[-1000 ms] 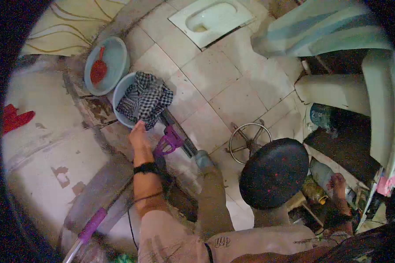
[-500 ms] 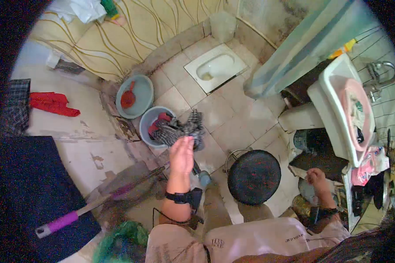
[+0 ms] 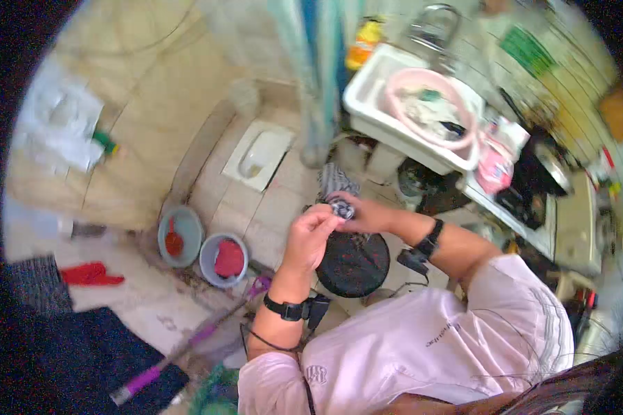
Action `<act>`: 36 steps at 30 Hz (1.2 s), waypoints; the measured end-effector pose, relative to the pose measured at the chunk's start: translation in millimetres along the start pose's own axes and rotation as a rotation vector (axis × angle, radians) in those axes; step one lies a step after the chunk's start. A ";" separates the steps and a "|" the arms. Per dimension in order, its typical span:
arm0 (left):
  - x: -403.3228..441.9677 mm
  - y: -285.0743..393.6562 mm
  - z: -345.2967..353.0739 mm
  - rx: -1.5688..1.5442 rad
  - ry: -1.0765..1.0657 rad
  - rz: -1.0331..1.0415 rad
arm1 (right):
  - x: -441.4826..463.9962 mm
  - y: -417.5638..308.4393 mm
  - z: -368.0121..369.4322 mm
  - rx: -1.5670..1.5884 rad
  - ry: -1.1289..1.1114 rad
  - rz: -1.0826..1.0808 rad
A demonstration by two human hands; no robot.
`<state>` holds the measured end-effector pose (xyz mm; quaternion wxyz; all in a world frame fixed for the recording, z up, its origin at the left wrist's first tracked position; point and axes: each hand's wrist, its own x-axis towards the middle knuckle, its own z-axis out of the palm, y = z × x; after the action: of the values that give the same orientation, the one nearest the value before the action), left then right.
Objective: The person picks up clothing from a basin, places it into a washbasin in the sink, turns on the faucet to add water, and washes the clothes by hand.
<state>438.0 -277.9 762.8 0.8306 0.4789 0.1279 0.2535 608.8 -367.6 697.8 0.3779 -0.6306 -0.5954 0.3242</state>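
A black-and-white striped cloth [image 3: 338, 181] is bunched up between my hands, above the round black stool [image 3: 354, 265]. My left hand [image 3: 310, 235] pinches its near end with thumb and fingers. On the other side, my right hand [image 3: 368, 213] closes round the same bunch, slightly blurred. Part of the cloth extends beyond the hands toward the far floor, and the fingers cover some of it. To the left, a pale bucket [image 3: 207, 270] contains a red cloth [image 3: 229, 260].
A second bucket [image 3: 196, 232] holds a red scoop [image 3: 174, 242]. Ahead is a squat toilet [image 3: 275, 136]. The white sink [image 3: 364, 104] at the right holds a pink basin [image 3: 396, 81] with cloths. A purple-handled pole [image 3: 201, 334] lies at the left.
The striped cloth has left the bucket and moved right with my left hand. My right hand has come across and taken hold of it too. The view has turned right.
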 end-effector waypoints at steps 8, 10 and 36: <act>-8.1 11.7 41.1 0.003 -0.136 -0.073 | -38.4 -52.9 -123.5 0.263 0.303 0.154; -12.6 18.7 59.2 0.137 0.008 -0.154 | -48.0 -77.8 -143.4 0.630 0.383 0.120; 73.4 38.8 107.9 -0.332 -0.178 -0.168 | -70.1 -74.1 -115.8 -0.512 0.465 -0.439</act>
<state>537.1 -300.8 853.2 0.9245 0.3436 0.0499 0.1574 665.2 -447.5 817.2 0.3933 -0.6188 -0.6760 -0.0741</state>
